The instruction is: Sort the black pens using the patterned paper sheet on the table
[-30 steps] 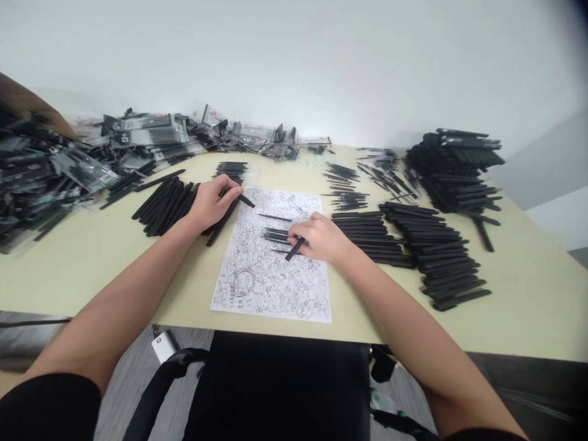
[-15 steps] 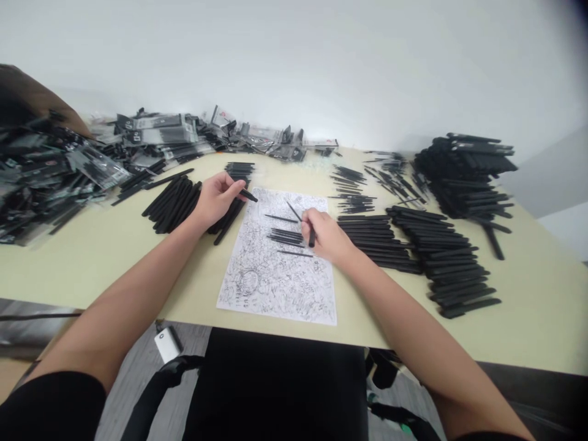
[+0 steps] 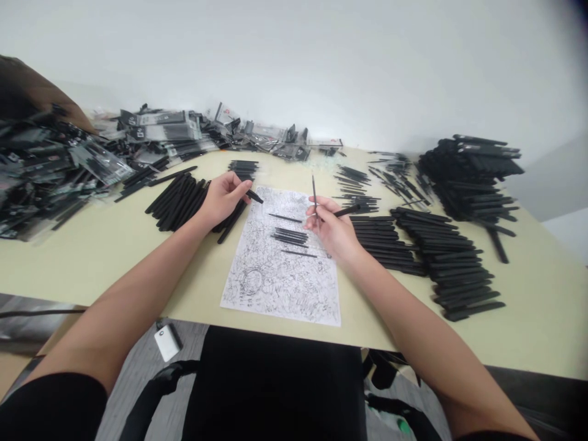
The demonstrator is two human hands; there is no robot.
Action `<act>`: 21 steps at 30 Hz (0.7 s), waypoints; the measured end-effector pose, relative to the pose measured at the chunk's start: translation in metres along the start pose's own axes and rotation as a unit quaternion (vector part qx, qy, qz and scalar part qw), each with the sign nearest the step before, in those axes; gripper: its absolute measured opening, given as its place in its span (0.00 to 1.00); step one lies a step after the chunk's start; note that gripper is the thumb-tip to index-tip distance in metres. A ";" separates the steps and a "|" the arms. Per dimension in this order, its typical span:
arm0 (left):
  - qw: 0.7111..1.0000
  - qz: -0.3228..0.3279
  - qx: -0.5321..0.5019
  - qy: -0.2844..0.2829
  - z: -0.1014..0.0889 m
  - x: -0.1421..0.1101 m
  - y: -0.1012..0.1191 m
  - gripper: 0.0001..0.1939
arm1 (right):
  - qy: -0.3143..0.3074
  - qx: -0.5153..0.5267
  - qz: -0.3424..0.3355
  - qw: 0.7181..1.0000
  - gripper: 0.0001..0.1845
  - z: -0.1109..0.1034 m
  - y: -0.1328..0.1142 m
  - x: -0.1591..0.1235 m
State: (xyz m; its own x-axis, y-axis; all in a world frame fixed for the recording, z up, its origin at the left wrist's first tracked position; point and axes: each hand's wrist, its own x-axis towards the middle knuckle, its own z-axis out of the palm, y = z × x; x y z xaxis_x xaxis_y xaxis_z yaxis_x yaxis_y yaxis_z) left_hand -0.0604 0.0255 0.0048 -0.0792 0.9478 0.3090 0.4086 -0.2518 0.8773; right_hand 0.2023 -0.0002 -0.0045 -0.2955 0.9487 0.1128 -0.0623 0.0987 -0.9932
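My left hand (image 3: 223, 199) is closed around a black plastic stick (image 3: 254, 196), whose pointed end sticks out past the fingers above a patterned white paper sheet (image 3: 280, 282). My right hand (image 3: 333, 229) is raised over the sheet's right edge. It pinches a thin black stick (image 3: 315, 193) standing nearly upright and a thicker black stick (image 3: 346, 211) pointing right. Several loose black sticks (image 3: 289, 236) lie side by side on the sheet.
Rows of black sticks (image 3: 177, 202) lie left of the sheet, with more rows (image 3: 441, 263) and a tall stack (image 3: 468, 165) on the right. Heaped plastic packets (image 3: 68, 162) fill the far left and back edge. The cream table's front edge (image 3: 294, 340) runs before me.
My right hand has lifted off the sheet and moved right, and now holds two sticks spread apart. My left hand has barely moved. The view has shifted slightly.
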 end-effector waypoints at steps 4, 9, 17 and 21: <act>0.999 0.010 -0.033 -0.010 0.001 0.001 -0.004 0.17 | 0.032 0.126 0.064 0.989 0.10 0.001 -0.008 -0.003; 0.996 0.031 -0.078 -0.007 0.002 0.002 -0.006 0.18 | 0.057 0.213 0.115 0.968 0.08 0.005 -0.014 -0.003; 0.995 0.033 -0.099 0.000 0.002 0.003 -0.009 0.18 | 0.077 0.235 0.128 0.960 0.05 0.007 -0.019 -0.004; 0.995 0.034 -0.096 0.000 0.002 0.003 -0.010 0.18 | 0.076 0.243 0.117 0.960 0.05 0.008 -0.019 -0.004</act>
State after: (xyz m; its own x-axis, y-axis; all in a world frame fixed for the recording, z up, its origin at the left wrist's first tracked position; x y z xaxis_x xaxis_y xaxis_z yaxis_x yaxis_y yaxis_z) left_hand -0.0629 0.0312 -0.0039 -0.0576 0.9275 0.3694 0.2325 -0.3474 0.9084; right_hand 0.1973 -0.0084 0.0138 -0.2148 0.9644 -0.1539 -0.4594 -0.2389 -0.8555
